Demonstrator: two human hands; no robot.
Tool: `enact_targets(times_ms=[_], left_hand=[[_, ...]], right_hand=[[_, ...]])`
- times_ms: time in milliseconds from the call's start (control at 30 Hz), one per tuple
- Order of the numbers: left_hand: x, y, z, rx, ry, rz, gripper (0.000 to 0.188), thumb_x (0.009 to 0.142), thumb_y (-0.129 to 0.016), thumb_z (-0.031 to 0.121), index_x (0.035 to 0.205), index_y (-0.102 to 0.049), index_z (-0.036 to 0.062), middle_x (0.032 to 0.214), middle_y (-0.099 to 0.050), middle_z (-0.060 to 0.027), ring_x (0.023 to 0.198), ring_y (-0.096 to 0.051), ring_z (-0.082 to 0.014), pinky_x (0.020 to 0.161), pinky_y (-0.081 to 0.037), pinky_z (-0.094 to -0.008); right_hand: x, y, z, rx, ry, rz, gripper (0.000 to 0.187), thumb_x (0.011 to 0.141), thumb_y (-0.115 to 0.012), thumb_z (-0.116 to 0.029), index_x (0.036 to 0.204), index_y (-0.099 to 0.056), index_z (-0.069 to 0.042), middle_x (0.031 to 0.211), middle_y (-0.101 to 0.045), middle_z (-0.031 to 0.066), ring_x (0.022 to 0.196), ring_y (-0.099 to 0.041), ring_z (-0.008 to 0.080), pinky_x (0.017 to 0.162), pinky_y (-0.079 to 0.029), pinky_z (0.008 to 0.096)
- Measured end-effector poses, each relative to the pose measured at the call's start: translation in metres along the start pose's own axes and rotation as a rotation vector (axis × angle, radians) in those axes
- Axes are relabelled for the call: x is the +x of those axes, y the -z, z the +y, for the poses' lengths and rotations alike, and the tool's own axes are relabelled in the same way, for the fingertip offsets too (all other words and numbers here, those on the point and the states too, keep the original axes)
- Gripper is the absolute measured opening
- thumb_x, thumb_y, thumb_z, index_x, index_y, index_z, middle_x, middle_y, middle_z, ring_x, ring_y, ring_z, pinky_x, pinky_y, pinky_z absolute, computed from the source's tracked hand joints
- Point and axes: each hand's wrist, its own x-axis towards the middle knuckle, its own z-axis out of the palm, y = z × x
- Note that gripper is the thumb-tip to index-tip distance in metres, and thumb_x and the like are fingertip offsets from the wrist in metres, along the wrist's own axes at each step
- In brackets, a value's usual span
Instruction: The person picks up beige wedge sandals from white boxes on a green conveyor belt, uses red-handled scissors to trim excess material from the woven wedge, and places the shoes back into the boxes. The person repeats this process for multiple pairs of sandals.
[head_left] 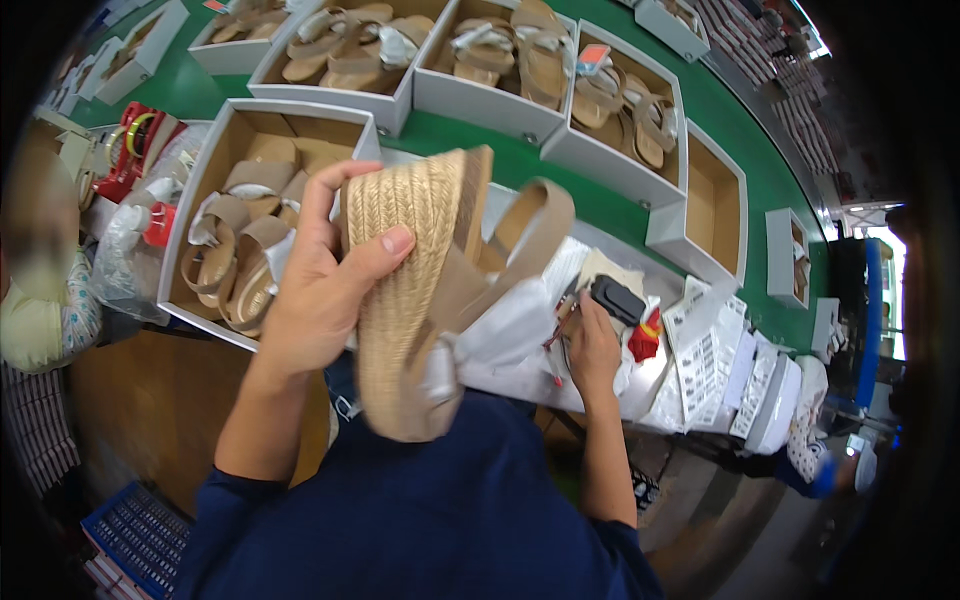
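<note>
My left hand (325, 275) grips a wedge sandal (415, 290) with a woven rope sole and tan straps, held up on its side close to my chest. White stuffing paper (505, 335) sticks out of it. My right hand (592, 350) rests lower right on the white work surface (520, 385), fingers curled around a thin red pen-like tool (560, 330), next to a black handheld device (617, 298) and a red item (645, 338).
An open shoebox (205, 170) with tan sandals sits at left. More boxes of sandals (500, 60) line the green conveyor (560, 175); one box (712, 205) is empty. Sheets of printed labels (715, 365) lie at right. Another person (35, 290) stands at far left.
</note>
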Motion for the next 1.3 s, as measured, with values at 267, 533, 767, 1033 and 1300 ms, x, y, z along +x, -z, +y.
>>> enact_targets(times_ms=[267,533,767,1033,1300], left_hand=[[-0.003,-0.026,-0.028,-0.344,0.078,0.274,0.05,0.091,-0.067,0.011,0.118,-0.025,0.0066,0.108,-0.058,-0.0155,0.092,-0.063,-0.0165,0.079,-0.056,-0.0306],[-0.011,-0.039,-0.038,-0.357,0.071,0.261,0.05,0.092,-0.064,0.007,0.124,-0.025,0.0096,0.115,-0.053,-0.0146,0.104,-0.06,-0.0197,0.087,-0.056,-0.0382],[-0.017,-0.052,-0.034,-0.372,0.004,0.163,0.07,0.092,-0.065,0.007,0.146,-0.02,-0.0005,0.129,-0.049,-0.0129,0.111,-0.056,-0.0156,0.092,-0.051,-0.0309],[-0.026,-0.063,-0.039,-0.283,-0.151,0.156,0.078,0.091,-0.063,-0.002,0.153,-0.016,0.0001,0.139,-0.043,-0.0138,0.122,-0.051,-0.0173,0.102,-0.046,-0.0316],[-0.033,-0.065,-0.039,-0.299,-0.2,0.169,0.083,0.089,-0.063,-0.006,0.154,-0.011,0.0018,0.138,-0.043,-0.0149,0.122,-0.052,-0.0197,0.101,-0.048,-0.0336]], right_hand=[[-0.045,0.022,-0.017,-0.057,-0.224,-0.183,0.016,0.078,-0.07,-0.01,0.09,-0.061,-0.002,0.098,-0.056,0.0158,0.095,-0.055,0.037,0.081,-0.044,0.0457],[-0.039,0.048,-0.009,-0.031,-0.322,-0.196,0.007,0.078,-0.062,-0.002,0.082,-0.057,0.0,0.094,-0.058,0.017,0.089,-0.057,0.0376,0.08,-0.045,0.0454],[0.029,0.116,-0.05,0.427,-0.273,0.318,0.007,0.089,-0.05,-0.001,0.083,-0.05,0.003,0.094,-0.061,0.0199,0.081,-0.059,0.0276,0.078,-0.048,0.036],[0.079,0.128,-0.169,0.086,0.364,0.252,0.023,0.085,-0.073,-0.012,0.073,-0.058,0.0,0.094,-0.066,0.0163,0.069,-0.062,0.0218,0.06,-0.049,0.0314],[0.077,0.106,-0.183,0.003,0.25,0.309,0.032,0.082,-0.077,-0.025,0.068,-0.056,-0.005,0.095,-0.066,0.0121,0.078,-0.065,0.0301,0.063,-0.052,0.0381]])
